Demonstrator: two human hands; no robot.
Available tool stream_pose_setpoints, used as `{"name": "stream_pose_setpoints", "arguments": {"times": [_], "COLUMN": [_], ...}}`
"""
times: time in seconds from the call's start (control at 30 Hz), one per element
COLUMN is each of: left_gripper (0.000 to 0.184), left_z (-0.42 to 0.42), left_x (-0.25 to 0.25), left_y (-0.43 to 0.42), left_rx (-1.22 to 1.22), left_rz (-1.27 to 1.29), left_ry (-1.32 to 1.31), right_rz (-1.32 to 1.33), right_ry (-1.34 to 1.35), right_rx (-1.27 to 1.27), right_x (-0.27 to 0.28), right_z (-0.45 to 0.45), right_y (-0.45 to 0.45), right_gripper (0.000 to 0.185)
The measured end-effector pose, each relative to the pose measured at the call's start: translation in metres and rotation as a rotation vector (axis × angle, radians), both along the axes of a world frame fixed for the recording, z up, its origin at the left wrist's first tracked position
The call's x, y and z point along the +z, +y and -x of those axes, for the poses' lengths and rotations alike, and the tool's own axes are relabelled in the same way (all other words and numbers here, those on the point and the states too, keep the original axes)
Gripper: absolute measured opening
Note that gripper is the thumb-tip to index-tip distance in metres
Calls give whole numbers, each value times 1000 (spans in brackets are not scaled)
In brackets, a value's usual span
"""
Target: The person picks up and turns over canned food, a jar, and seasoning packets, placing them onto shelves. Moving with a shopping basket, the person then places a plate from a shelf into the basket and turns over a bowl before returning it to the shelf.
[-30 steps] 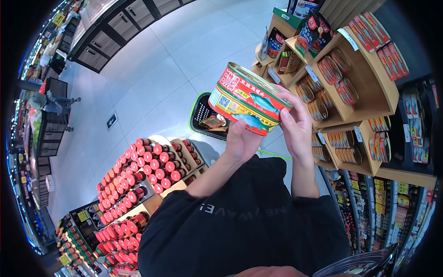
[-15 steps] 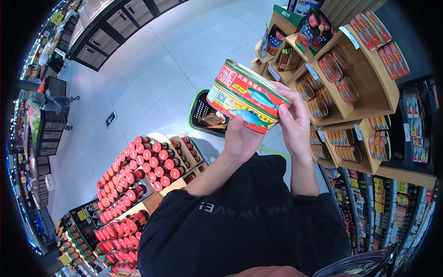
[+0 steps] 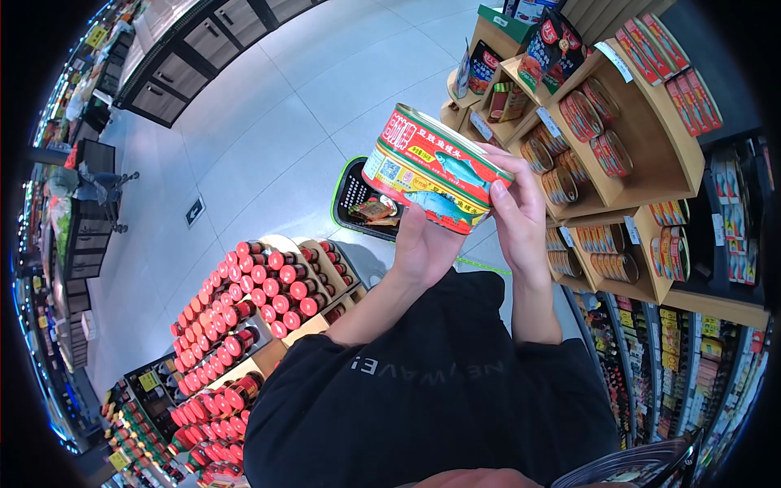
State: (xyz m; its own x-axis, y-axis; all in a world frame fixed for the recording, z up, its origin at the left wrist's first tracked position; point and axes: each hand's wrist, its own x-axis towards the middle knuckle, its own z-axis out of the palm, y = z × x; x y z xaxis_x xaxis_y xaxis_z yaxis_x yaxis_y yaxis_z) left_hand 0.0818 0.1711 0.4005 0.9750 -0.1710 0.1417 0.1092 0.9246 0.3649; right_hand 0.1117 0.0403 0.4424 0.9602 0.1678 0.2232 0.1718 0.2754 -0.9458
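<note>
Held up in front of my chest is canned fish [image 3: 431, 171], oval metal with red and yellow bands, fish pictures and Chinese lettering. Whether it is one can or two stacked, I cannot tell. My left hand [image 3: 427, 248] supports it from below, its thumb on the lower front edge. Around the right end wraps my right hand [image 3: 519, 203], the thumb pressing on the printed side. Most of the fingers are hidden behind the canned fish. Beyond and below it, a black shopping basket [image 3: 351, 172] with a green rim holds packaged items.
At right stands a wooden shelf unit [image 3: 651, 191] with similar oval cans [image 3: 612, 154] and price tags. Red-lidded jars [image 3: 281, 289] are stacked on a display at lower left. Dark cabinets [image 3: 171, 77] line the far side of the tiled floor [image 3: 268, 138]. A person [image 3: 102, 191] is at far left.
Hardly anything differs. The canned fish stays in both hands, with only a very slight shift, and the surrounding view has moved slightly.
</note>
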Motion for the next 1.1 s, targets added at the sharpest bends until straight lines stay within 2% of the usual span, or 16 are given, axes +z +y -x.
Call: {"name": "stream_pose_setpoints", "arguments": {"times": [0.1,0.23,0.3,0.53,0.6,0.83,0.9,1.1], "left_gripper": [79,79,86,85,77,73,77,74], "left_z": [1,0,0,1,2,3,3,3], "left_x": [4,4,1,-1,4,-6,-9,-13], "left_y": [-1,-1,-1,1,0,-1,-1,-2], "left_rx": [-7,-16,3,-2,2,11,40,27], "left_rz": [65,65,7,-14,36,41,-38,-60], "left_ry": [16,8,-24,-38,-10,-15,-21,-19], "right_rz": [16,-8,-45,-39,-51,-56,-59,-68], "right_ry": [-8,-3,20,-22,-7,-15,-7,27], "right_rx": [-1,9,23,12,10,5,9,15], "right_x": [0,-1,-1,-4,-3,-3,-2,-1], "right_z": [0,0,1,0,0,1,1,1], "right_y": [-1,-1,-2,-1,-1,-1,-2,-3], "right_gripper": [30,29,29,29,28,27,30,35]}}
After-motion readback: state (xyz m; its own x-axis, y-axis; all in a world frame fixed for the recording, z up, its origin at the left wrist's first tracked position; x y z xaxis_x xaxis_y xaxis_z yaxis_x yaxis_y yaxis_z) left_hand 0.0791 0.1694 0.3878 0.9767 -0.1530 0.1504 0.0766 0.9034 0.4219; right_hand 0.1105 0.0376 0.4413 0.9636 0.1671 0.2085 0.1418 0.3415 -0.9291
